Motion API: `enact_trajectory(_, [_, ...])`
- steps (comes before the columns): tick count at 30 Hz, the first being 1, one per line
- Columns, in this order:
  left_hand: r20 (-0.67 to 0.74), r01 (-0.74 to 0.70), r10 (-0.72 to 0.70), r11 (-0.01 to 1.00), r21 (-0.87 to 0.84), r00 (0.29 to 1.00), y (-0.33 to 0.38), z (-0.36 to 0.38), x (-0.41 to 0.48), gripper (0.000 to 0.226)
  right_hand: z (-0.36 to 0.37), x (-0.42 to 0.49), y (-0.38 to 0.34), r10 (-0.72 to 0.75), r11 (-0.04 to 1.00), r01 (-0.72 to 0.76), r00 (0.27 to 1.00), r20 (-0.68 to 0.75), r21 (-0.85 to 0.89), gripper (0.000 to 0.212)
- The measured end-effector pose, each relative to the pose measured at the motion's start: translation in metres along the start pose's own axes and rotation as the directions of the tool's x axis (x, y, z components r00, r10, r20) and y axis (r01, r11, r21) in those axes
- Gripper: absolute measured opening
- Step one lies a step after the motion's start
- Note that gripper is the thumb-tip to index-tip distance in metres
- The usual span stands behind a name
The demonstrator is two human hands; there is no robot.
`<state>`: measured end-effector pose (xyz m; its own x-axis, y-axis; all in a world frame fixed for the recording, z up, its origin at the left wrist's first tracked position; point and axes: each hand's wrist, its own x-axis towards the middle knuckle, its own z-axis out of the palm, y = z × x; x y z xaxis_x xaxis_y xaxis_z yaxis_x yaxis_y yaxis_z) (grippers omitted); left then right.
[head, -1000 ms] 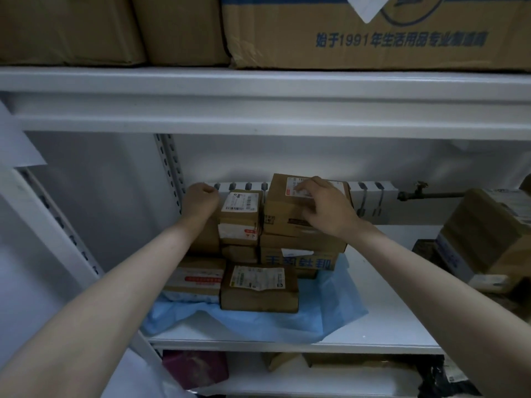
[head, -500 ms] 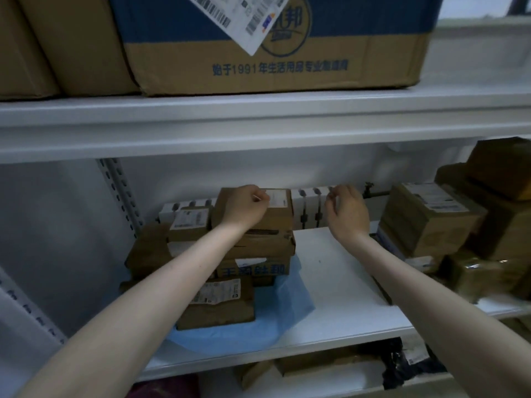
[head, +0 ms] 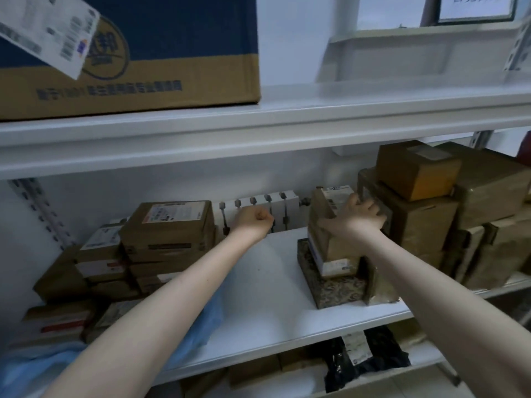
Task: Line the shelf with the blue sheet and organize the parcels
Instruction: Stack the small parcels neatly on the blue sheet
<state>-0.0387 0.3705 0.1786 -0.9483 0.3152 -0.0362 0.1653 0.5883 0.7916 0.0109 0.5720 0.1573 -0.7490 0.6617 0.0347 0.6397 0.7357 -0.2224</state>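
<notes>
Brown parcels are stacked at the left of the white middle shelf, on a crumpled blue sheet that covers only the shelf's left part. My left hand is a closed fist over the bare middle of the shelf, holding nothing. My right hand grips the top of a tilted brown parcel with a white label, which leans on a patterned flat box. More brown parcels are piled at the right end.
A large blue and brown carton sits on the upper shelf. A white radiator runs along the back wall. Black bags and boxes lie on the lower shelf. A slotted upright stands at the back left.
My view has swung right. My left hand left the stacked parcels and hangs closed over the bare shelf. My right hand moved right and took hold of the tilted labelled parcel.
</notes>
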Motion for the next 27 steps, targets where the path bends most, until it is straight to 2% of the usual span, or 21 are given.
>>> enact_trajectory(3, [0.012, 0.049, -0.049, 0.998, -0.026, 0.999, 0.006, 0.013, -0.006, 0.012, -0.007, 0.001, 0.003, -0.037, 0.999, 0.037, 0.999, 0.005, 0.040, 0.114])
enact_trajectory(7, [0.024, 0.164, -0.162, 0.978, -0.129, 0.987, 0.013, 0.017, -0.007, 0.021, -0.019, -0.002, 0.003, -0.163, 0.976, 0.171, 0.984, -0.075, 0.133, 0.108])
enact_trajectory(9, [0.048, 0.254, -0.250, 0.935, -0.248, 0.967, 0.012, 0.016, -0.007, 0.028, -0.026, -0.004, -0.002, -0.225, 0.898, 0.222, 0.974, -0.037, 0.381, 0.104])
enact_trajectory(11, [0.124, 0.314, -0.289, 0.852, -0.420, 0.949, 0.006, 0.012, -0.009, 0.050, -0.034, -0.009, -0.006, -0.307, 0.691, 0.160, 0.948, 0.086, 0.705, 0.089])
enact_trajectory(13, [0.201, 0.344, -0.280, 0.715, -0.608, 0.939, -0.005, 0.004, -0.010, 0.075, -0.037, -0.015, -0.010, -0.431, 0.501, 0.013, 0.871, 0.237, 0.865, 0.061])
enact_trajectory(16, [0.213, 0.311, -0.238, 0.546, -0.778, 0.948, -0.025, -0.014, -0.014, 0.083, -0.029, -0.025, -0.011, -0.572, 0.362, -0.218, 0.716, 0.401, 0.906, 0.032])
enact_trajectory(18, [0.221, 0.297, -0.204, 0.514, -0.805, 0.954, -0.040, -0.025, -0.019, 0.090, -0.018, -0.025, -0.011, -0.592, 0.287, -0.382, 0.650, 0.476, 0.878, 0.043])
enact_trajectory(20, [0.236, 0.291, -0.173, 0.488, -0.823, 0.956, -0.048, -0.034, -0.033, 0.082, -0.008, -0.025, -0.014, -0.602, 0.225, -0.539, 0.579, 0.551, 0.812, 0.056])
enact_trajectory(21, [0.234, 0.284, -0.164, 0.464, -0.839, 0.958, -0.050, -0.038, -0.042, 0.076, -0.004, -0.029, -0.019, -0.626, 0.204, -0.600, 0.527, 0.575, 0.773, 0.056])
enact_trajectory(25, [0.204, 0.224, -0.094, 0.326, -0.919, 0.974, -0.053, -0.051, -0.066, 0.077, 0.016, -0.042, -0.034, -0.738, 0.162, -0.744, 0.345, 0.580, 0.649, 0.058])
enact_trajectory(27, [0.146, 0.186, -0.145, 0.323, -0.928, 0.979, -0.056, -0.058, -0.074, 0.055, 0.027, -0.050, -0.040, -0.788, 0.170, -0.770, 0.268, 0.554, 0.615, 0.061])
